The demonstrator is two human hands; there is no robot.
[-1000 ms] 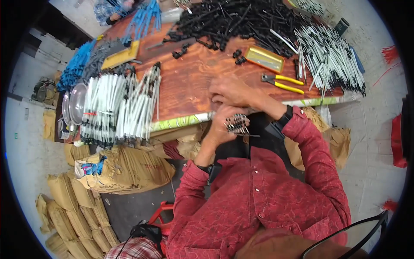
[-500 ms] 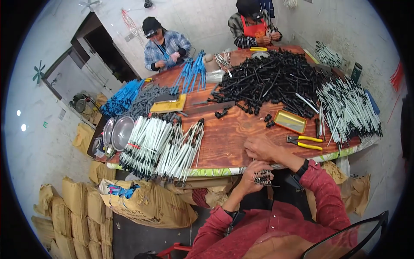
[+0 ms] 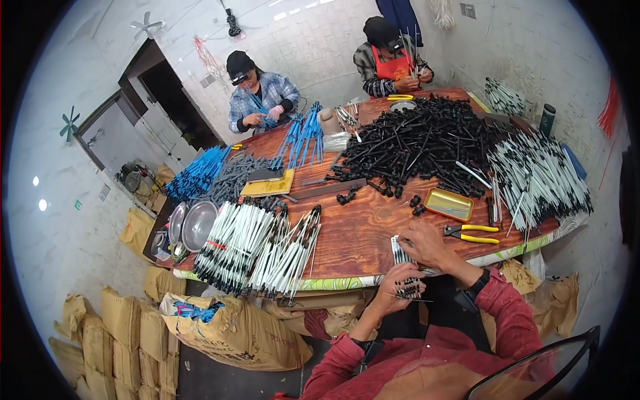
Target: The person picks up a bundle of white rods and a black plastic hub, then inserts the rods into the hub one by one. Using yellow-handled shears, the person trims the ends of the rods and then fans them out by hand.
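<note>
Bare tabletop [image 3: 357,233] reaches its edge [image 3: 340,283], left hand [image 3: 392,293] clasping white rods [image 3: 398,253], right hand [image 3: 425,245] against them, grip unclear.

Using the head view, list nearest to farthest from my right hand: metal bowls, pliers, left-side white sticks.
1. Pliers, just right of your right hand.
2. Left-side white sticks, well to the left.
3. Metal bowls, farther left, past those sticks.
</note>
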